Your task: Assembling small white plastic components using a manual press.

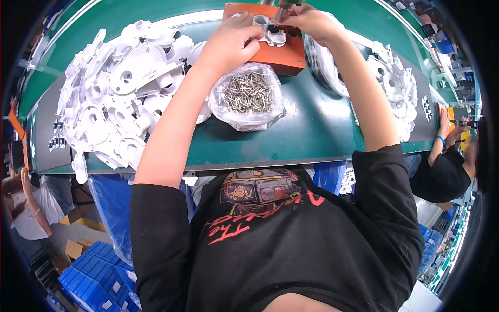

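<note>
On an orange block (pixel 287 56) at the far middle of the bench sits a white plastic part (pixel 276 39) with a round collar. Beneath a vertical metal spindle (pixel 281 12), the part is partly covered by my hands. My left hand (pixel 233 42) is closed at the left side of the part, its fingers bent against it. From the right, my right hand (pixel 311 23) reaches in with fingers pinched beside the spindle's lower end; what they hold is hidden. Nearer me, a clear plastic bag (pixel 270 118) holds many small metal screws or pins (pixel 247 92).
A large heap of white plastic parts (pixel 122 78) covers the left of the green bench (pixel 312 138). More white parts (pixel 397 86) lie to the right, beside a clear bag (pixel 323 65). Blue crates (pixel 96 275) stand low left. Other people (pixel 442 171) work at both sides.
</note>
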`<state>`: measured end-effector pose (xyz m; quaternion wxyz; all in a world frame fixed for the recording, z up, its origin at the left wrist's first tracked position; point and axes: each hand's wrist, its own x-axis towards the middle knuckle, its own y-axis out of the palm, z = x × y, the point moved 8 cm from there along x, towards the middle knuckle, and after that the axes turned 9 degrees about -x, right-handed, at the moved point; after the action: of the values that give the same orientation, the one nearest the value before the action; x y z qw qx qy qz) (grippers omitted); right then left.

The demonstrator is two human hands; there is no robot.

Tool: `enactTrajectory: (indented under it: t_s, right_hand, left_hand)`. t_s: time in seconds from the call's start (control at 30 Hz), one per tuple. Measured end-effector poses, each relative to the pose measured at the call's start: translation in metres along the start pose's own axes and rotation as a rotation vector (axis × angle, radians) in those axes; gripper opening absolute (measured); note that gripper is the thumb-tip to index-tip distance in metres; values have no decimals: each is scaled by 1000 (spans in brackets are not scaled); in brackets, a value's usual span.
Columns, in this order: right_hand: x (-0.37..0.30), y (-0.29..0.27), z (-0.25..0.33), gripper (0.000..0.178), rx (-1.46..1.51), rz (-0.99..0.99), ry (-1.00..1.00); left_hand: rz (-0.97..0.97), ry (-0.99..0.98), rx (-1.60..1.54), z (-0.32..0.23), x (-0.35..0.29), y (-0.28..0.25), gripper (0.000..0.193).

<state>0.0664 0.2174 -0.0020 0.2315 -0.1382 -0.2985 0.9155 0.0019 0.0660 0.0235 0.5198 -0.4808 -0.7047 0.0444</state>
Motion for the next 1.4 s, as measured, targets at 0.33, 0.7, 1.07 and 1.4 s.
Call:
enactTrajectory:
  t_s: [0.33, 0.7, 1.07, 1.4]
  right_hand:
    - [-19, -2, 15, 38, -344, -233, -172]
    - [56, -195, 43, 23, 710, -595, -392]
    - [25, -267, 188, 57, 922, -462, -632]
    - [-163, 12, 160, 38, -1029, 239, -510]
  left_hand:
    - [27, -58, 42, 7, 0, 0, 14]
    - [77, -157, 25, 8, -3, 2, 19]
    - [150, -222, 44, 14, -2, 4, 21]
    - [146, -220, 64, 13, -7, 3, 19]
